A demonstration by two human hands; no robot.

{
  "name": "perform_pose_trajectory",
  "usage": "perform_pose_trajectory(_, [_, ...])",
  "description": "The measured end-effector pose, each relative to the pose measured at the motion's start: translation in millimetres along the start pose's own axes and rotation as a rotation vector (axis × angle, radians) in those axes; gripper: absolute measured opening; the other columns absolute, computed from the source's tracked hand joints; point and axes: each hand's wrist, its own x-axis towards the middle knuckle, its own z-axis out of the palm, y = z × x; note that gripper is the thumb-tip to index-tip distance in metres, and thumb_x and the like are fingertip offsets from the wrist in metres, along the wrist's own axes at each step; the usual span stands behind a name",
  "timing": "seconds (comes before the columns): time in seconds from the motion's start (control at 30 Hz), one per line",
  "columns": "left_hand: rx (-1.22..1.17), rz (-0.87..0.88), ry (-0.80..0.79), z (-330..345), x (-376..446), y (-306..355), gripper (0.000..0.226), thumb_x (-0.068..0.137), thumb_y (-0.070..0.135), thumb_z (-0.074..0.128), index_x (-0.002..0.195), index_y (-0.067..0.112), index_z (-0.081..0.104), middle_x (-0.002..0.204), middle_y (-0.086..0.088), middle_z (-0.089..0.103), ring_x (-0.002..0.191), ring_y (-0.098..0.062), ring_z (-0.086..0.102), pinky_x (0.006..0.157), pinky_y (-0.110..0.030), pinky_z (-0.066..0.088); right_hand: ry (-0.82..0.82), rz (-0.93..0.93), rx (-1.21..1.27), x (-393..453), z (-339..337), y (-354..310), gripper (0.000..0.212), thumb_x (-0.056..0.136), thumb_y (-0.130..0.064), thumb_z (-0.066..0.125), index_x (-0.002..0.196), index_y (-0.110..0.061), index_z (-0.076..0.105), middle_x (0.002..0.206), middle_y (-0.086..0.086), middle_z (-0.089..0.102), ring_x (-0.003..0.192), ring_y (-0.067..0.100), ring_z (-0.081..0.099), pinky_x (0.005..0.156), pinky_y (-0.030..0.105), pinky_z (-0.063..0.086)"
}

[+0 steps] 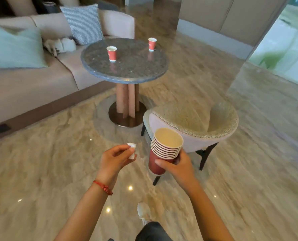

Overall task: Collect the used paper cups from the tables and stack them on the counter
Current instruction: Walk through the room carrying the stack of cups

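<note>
Low in the frame, the right hand point(177, 164) wraps its grip around a nested stack of cups point(163, 150), held upright and mouth-up, likely so the next cup can drop straight in. Left of it, the left hand point(115, 159) pinches a crumpled tissue point(132, 150) in closed fingers, probably rubbish gathered along the way. Beyond a round chair point(195, 126), the round table point(125, 73) at upper centre carries two red cups well apart: the left cup point(112, 53) and the right cup point(152, 44), both upright and not yet collected.
</note>
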Motion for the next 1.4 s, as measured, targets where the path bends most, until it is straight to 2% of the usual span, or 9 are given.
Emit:
perform_pose_trajectory(0.13, [-0.043,0.031,0.163,-5.3,37.9,18.4,0.010,0.075,0.011,0.071,0.084,0.007,0.073,0.088,-0.010,0.072,0.079,-0.024,0.070,0.067,-0.025,0.057,-0.228,-0.014,-0.094,73.6,24.4,-15.6,0.092,0.050,-0.045,0.081,0.131,-0.028,0.042,0.129,-0.005,0.054,0.121,0.016,0.051,0.100,0.038,0.047])
perform_pose_trajectory(0.2, [-0.093,0.062,0.256,-10.5,50.8,29.1,0.010,0.074,0.009,0.071,0.083,0.004,0.072,0.086,-0.010,0.072,0.076,-0.022,0.070,0.065,-0.024,0.056,-0.352,-0.025,-0.132,105.4,39.4,-21.4,0.093,0.054,-0.040,0.085,0.134,-0.024,0.041,0.129,-0.002,0.055,0.122,0.018,0.051,0.100,0.038,0.047])
perform_pose_trajectory(0.37, [-0.181,0.106,0.473,-44.0,71.2,37.4,0.003,0.077,0.005,0.068,0.079,0.005,0.071,0.075,-0.003,0.072,0.069,-0.017,0.069,0.063,-0.023,0.056,-0.569,-0.022,-0.149,164.7,88.1,-20.2,0.081,0.047,-0.051,0.082,0.120,-0.038,0.049,0.118,-0.014,0.061,0.111,0.009,0.058,0.095,0.035,0.050])
perform_pose_trajectory(0.47, [-0.211,0.116,0.589,-69.4,84.9,41.2,0.003,0.077,0.004,0.068,0.079,0.003,0.070,0.072,-0.003,0.072,0.067,-0.016,0.069,0.062,-0.022,0.056,-0.658,-0.009,-0.140,190.2,121.7,-17.5,0.084,0.046,-0.049,0.082,0.122,-0.031,0.050,0.117,-0.010,0.062,0.110,0.010,0.059,0.096,0.039,0.050])
perform_pose_trajectory(0.57, [-0.240,0.134,0.660,-95.0,109.0,49.3,0.003,0.078,0.003,0.067,0.080,0.001,0.069,0.067,-0.005,0.070,0.065,-0.016,0.068,0.061,-0.022,0.056,-0.723,-0.022,-0.137,217.9,156.5,-19.3,0.079,0.046,-0.046,0.082,0.118,-0.031,0.053,0.114,-0.009,0.064,0.107,0.008,0.061,0.094,0.034,0.051])
perform_pose_trajectory(0.8, [-0.243,0.163,0.688,-170.6,207.7,70.6,0.003,0.077,0.003,0.068,0.075,0.004,0.071,0.066,-0.004,0.070,0.066,-0.016,0.068,0.060,-0.022,0.055,-0.757,-0.051,-0.102,311.2,253.4,-11.2,0.071,0.048,-0.041,0.083,0.113,-0.030,0.056,0.107,-0.011,0.067,0.104,0.007,0.062,0.083,0.024,0.053])
perform_pose_trajectory(1.07, [-0.217,0.135,0.634,-241.5,313.2,134.9,0.007,0.076,0.004,0.070,0.072,0.008,0.073,0.067,-0.005,0.069,0.068,-0.019,0.068,0.062,-0.023,0.055,-0.688,-0.055,-0.076,405.1,346.1,-36.9,0.063,0.051,-0.040,0.084,0.108,-0.034,0.058,0.106,-0.017,0.068,0.102,0.005,0.063,0.078,0.016,0.051])
perform_pose_trajectory(1.3, [-0.217,0.112,0.600,-272.1,399.9,170.2,0.009,0.075,0.006,0.070,0.069,0.012,0.075,0.068,-0.005,0.070,0.069,-0.019,0.069,0.063,-0.023,0.055,-0.651,-0.035,-0.073,484.5,392.3,-46.6,0.068,0.050,-0.042,0.083,0.112,-0.032,0.056,0.108,-0.013,0.068,0.105,0.008,0.063,0.085,0.026,0.052])
perform_pose_trajectory(1.4, [-0.199,0.122,0.609,-283.1,445.4,187.6,0.008,0.076,0.006,0.070,0.071,0.011,0.074,0.069,-0.003,0.070,0.068,-0.018,0.069,0.063,-0.024,0.055,-0.658,-0.042,-0.072,526.2,414.6,-49.1,0.065,0.051,-0.042,0.083,0.110,-0.037,0.056,0.108,-0.017,0.067,0.106,0.006,0.062,0.084,0.023,0.052])
